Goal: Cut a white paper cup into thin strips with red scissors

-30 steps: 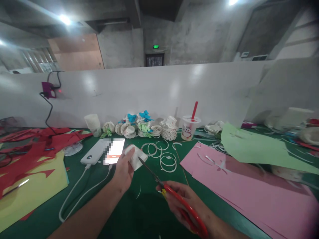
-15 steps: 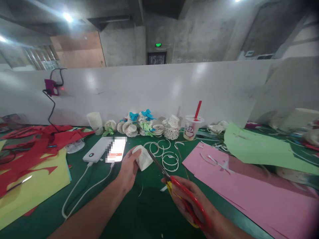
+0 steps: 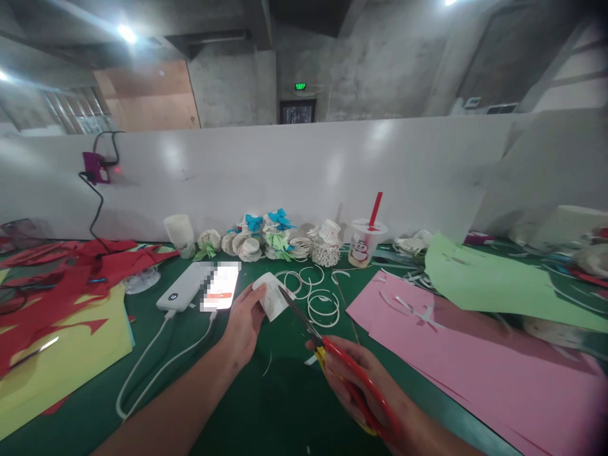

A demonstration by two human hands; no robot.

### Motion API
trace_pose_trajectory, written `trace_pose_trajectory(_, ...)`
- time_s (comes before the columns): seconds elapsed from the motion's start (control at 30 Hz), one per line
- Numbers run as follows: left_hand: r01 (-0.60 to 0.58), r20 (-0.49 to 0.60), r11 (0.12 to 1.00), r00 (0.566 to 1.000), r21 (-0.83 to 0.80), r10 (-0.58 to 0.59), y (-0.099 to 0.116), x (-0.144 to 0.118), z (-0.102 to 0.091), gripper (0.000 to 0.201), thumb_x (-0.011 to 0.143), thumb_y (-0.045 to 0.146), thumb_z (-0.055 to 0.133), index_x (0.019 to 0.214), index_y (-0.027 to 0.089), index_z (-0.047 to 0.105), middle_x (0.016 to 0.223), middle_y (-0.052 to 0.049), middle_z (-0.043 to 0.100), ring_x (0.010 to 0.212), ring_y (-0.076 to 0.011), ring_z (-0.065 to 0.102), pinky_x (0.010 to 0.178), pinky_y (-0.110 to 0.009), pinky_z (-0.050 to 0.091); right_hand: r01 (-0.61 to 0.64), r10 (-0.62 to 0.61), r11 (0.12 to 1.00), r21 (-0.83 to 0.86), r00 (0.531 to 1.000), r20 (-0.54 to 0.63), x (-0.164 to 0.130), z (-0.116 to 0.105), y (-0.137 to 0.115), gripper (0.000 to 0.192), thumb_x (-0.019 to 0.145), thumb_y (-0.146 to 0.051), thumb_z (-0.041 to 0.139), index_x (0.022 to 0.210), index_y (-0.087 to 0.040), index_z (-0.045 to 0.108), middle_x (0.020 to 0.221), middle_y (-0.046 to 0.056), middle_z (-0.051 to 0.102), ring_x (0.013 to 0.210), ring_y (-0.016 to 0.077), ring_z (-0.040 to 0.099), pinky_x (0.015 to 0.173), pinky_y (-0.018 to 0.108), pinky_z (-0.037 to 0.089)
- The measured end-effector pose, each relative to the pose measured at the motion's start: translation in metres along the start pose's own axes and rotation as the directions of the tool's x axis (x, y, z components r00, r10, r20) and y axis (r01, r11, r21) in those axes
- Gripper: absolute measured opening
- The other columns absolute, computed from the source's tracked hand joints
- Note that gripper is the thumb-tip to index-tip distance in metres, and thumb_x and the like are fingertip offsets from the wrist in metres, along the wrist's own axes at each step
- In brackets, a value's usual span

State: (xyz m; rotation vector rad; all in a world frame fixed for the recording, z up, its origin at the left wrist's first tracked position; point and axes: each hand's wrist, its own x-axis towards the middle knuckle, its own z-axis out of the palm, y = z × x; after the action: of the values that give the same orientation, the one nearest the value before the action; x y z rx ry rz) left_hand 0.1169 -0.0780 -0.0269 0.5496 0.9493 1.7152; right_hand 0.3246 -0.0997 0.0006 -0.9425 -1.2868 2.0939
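The right hand's (image 3: 380, 377) fingers grasp red-handled scissors (image 3: 342, 354), blades angled toward a white paper piece (image 3: 272, 297); the left hand's (image 3: 244, 324) fingers pinch its opposite side, presumably steadying it; thin white rings (image 3: 323, 325) lie beyond.

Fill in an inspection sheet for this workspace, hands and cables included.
Surface: green table running up to a pale partition.
Things in hand: white piece and red-and-yellow scissors; their tip overlaps the piece in view, contact unclear.
Clutter: white rings, red scraps over a yellow sheet, pink sheets, a light green sheet, a lidded cup with a red straw.
Hands: left hand pinches the white piece; right hand grips the scissors.
Cables: white cable links power bank and phone; black cable hangs from a purple device at the partition.
Surroundings: concrete wall, lit green sign, ceiling lights; other people: nothing seen.
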Motion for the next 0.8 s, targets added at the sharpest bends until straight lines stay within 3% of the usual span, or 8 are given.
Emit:
trace_pose_trajectory(0.07, -0.015, -0.025, 1.000, 1.000, -0.027, 0.014, 0.002, 0.000, 0.001, 0.031, 0.073, 0.027, 0.067, 0.101, 0.014, 0.064, 0.097, -0.009, 0.069, 0.086, -0.0196, 0.066, 0.076, -0.029, 0.052, -0.005, 0.005, 1.000, -0.009, 1.000, 0.030, -0.003, 0.002, -0.001, 0.041, 0.076, -0.049, 0.062, 0.101, -0.017, 0.060, 0.046, -0.009, 0.044, 0.031, 0.0042, 0.034, 0.029, 0.014, 0.027)
trace_pose_trajectory(0.2, -0.011, -0.049, 0.995, 0.999, -0.098, 0.006, 0.010, -0.001, 0.003, 0.029, 0.075, 0.025, 0.063, 0.102, 0.014, 0.063, 0.090, -0.009, 0.070, 0.083, -0.0214, 0.066, 0.074, -0.032, 0.053, 0.068, -0.068, 0.998, -0.002, 0.997, -0.031, -0.004, 0.002, 0.000, 0.038, 0.078, -0.047, 0.061, 0.100, -0.016, 0.060, 0.047, -0.009, 0.044, 0.031, 0.0027, 0.031, 0.029, 0.013, 0.025)
trace_pose_trajectory(0.37, 0.003, -0.069, 0.993, 0.998, -0.116, -0.011, 0.016, 0.000, 0.004, 0.028, 0.077, 0.026, 0.057, 0.101, 0.013, 0.063, 0.089, -0.010, 0.070, 0.083, -0.0231, 0.066, 0.072, -0.034, 0.054, -0.006, 0.009, 1.000, -0.029, 0.994, 0.104, 0.004, -0.008, 0.009, 0.045, 0.076, -0.049, 0.063, 0.104, -0.014, 0.057, 0.043, -0.011, 0.043, 0.030, 0.0034, 0.034, 0.029, 0.013, 0.030)
trace_pose_trajectory(0.6, -0.065, -0.110, 0.988, 0.993, -0.144, 0.049, 0.017, 0.003, 0.002, 0.031, 0.078, 0.025, 0.050, 0.102, 0.011, 0.063, 0.089, -0.010, 0.069, 0.084, -0.0245, 0.066, 0.070, -0.036, 0.054, -0.016, 0.021, 0.999, -0.042, 0.992, 0.126, 0.007, -0.010, 0.014, 0.040, 0.077, -0.048, 0.063, 0.101, -0.016, 0.058, 0.044, -0.011, 0.042, 0.031, 0.0026, 0.035, 0.030, 0.013, 0.031)
trace_pose_trajectory(0.8, 0.026, -0.053, 0.987, 0.998, -0.157, -0.034, 0.018, 0.002, 0.004, 0.033, 0.072, 0.023, 0.051, 0.101, 0.011, 0.064, 0.083, -0.010, 0.069, 0.080, -0.0253, 0.066, 0.067, -0.037, 0.054, -0.036, 0.043, 0.998, -0.050, 0.988, 0.149, 0.012, -0.010, 0.018, 0.041, 0.074, -0.049, 0.066, 0.099, -0.017, 0.058, 0.043, -0.011, 0.044, 0.030, 0.0025, 0.036, 0.030, 0.012, 0.032)
